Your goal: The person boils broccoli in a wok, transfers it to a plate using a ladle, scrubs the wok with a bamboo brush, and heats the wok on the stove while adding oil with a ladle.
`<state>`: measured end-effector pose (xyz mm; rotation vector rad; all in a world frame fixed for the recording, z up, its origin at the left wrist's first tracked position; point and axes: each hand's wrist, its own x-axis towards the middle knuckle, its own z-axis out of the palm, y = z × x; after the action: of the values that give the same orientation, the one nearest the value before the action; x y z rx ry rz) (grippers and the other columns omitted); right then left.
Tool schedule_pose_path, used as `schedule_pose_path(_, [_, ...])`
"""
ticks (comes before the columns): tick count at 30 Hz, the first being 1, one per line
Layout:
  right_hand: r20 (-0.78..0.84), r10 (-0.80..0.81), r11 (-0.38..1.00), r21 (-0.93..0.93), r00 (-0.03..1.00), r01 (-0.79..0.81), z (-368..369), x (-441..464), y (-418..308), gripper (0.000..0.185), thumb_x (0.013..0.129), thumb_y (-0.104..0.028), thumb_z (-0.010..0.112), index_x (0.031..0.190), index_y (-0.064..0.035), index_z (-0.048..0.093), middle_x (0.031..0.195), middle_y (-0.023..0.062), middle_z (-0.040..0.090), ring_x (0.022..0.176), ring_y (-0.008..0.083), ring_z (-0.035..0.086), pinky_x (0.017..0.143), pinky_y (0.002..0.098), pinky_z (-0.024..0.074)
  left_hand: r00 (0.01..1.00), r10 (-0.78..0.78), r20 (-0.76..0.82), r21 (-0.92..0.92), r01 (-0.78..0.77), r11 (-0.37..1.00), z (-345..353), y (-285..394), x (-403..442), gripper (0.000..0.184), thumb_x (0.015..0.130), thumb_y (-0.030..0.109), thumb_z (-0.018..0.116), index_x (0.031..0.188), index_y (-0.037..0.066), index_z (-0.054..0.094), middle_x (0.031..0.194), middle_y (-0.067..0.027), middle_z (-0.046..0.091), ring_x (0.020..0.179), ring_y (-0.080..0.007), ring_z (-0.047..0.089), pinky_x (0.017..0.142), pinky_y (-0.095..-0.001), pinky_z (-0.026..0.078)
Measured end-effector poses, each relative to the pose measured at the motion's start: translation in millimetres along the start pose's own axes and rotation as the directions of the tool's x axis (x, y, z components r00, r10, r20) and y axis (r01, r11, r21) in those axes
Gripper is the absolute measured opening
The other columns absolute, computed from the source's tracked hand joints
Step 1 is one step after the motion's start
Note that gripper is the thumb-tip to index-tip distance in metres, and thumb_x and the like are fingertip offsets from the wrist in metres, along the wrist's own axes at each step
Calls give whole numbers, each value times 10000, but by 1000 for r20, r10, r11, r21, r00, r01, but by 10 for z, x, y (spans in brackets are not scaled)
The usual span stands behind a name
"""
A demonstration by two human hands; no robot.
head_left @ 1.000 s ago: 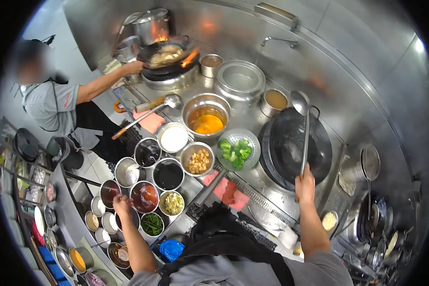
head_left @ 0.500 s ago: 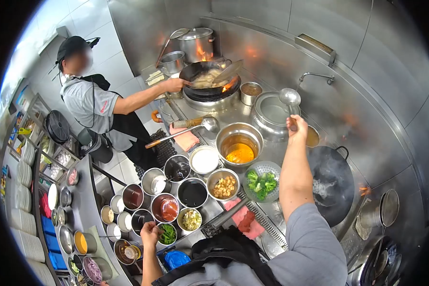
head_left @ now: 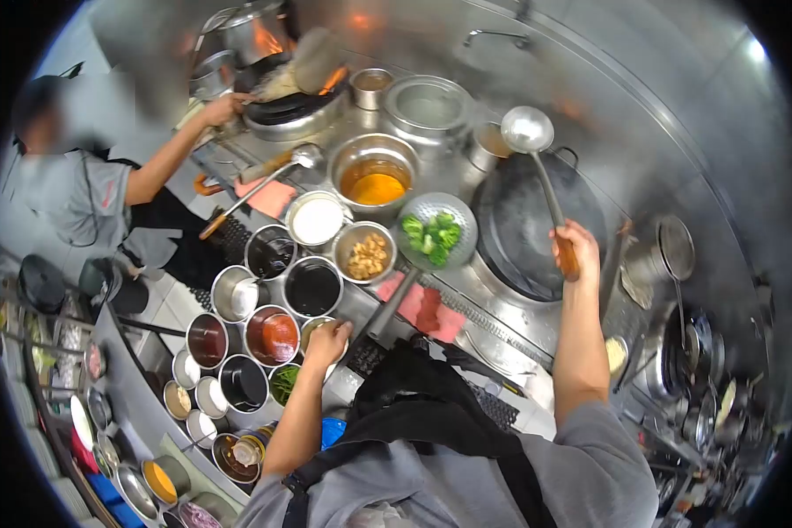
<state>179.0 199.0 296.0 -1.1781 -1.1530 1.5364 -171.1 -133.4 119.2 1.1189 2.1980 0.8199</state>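
Note:
My right hand [head_left: 577, 250] is wrapped round the wooden handle of a ladle [head_left: 528, 132], whose bowl is held up beside the large dark wok [head_left: 541, 233]. Over the bowl of chopped pale-green pieces rests my left hand [head_left: 327, 343], fingers bent downward; whether it grips anything is hidden. Just beyond it stand a pot of red sauce [head_left: 273, 334], a pot of dark liquid [head_left: 313, 286] and a bowl of browned chunks [head_left: 364, 256]. Broccoli [head_left: 431, 236] lies in a perforated strainer. Cut greens [head_left: 284, 384] show partly beside my left forearm.
A co-worker [head_left: 79, 194] at the left holds a flaming wok [head_left: 295, 88]. A pot of orange liquid [head_left: 375, 176], a lidless steel pot [head_left: 429, 106] and another ladle [head_left: 264, 189] are on the counter. Strainers [head_left: 677, 248] stand at the right.
My right hand has brought the ladle back from the rear pots to the wok's near side. My left hand has shifted right, over the bowl of chopped pieces. The camera view has turned.

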Motion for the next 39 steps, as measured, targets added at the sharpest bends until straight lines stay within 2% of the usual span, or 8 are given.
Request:
schedule_pose_path(3, [21,23,922,-388,1000,-12,-537,-286,81,425,729,-76,622,1116,92,568,739,104,638,468,162,551,384,288,409,865,-227,448,-351,404,845,413,42,462,320,863,297,619,1019,21,659,909,-131,694,852,-228,664,681,-348,515])
schedule_pose_path(5, [1,17,861,-508,1000,-14,-848,-445,199,449,709,-71,612,1119,108,569,754,137,655,556,200,608,468,333,469,663,-70,745,-548,669,502,517,19,708,320,846,256,637,1060,20,614,908,-72,665,768,-200,644,725,-343,518])
schedule_pose_path(8, [43,-237,394,-909,971,136,-1045,-864,216,513,720,-59,589,1210,76,522,862,249,660,862,384,650,777,389,504,619,-57,783,-569,751,335,581,358,803,223,810,145,629,994,22,600,859,-94,648,692,-203,628,632,-312,516])
schedule_pose_path(11, [-48,-190,329,-944,981,17,-1328,-1166,390,547,730,-21,573,1270,33,499,951,278,632,895,423,623,795,416,495,527,46,849,-505,782,366,693,626,785,174,761,65,609,924,12,579,790,-114,623,614,-190,599,523,-293,492])
schedule_pose_path(25, [44,-306,401,-900,951,171,-2852,-1789,1432,631,752,15,569,1363,-15,415,1075,289,573,864,447,604,724,490,497,753,-49,657,-699,632,336,85,2351,-941,399,663,23,587,1045,-45,494,747,-124,547,483,-164,535,396,-266,425])
schedule_pose_path(28, [68,-287,342,-925,955,168,-3078,-1810,1500,653,755,5,581,1380,-81,411,1066,274,571,830,441,613,703,502,509,811,-39,584,-654,498,570,153,2595,-805,368,675,34,595,1013,-71,494,731,-127,555,475,-172,536,405,-264,420])
schedule_pose_path(35, [101,-166,351,-924,981,154,-3466,-1848,1424,659,735,23,571,1369,-79,421,973,244,598,812,423,615,710,497,500,957,-62,282,-257,137,957,961,3312,-73,348,618,50,593,954,-36,610,694,-98,589,606,-189,598,513,-340,461])
schedule_pose_path(39, [116,-223,354,-916,968,191,-3594,-2029,1285,664,715,30,602,1353,-50,435,947,242,603,808,413,620,712,500,497,988,153,14,277,-151,949,1406,3313,114,530,686,102,602,1176,-79,518,942,-343,618,938,-439,628,857,-439,489])
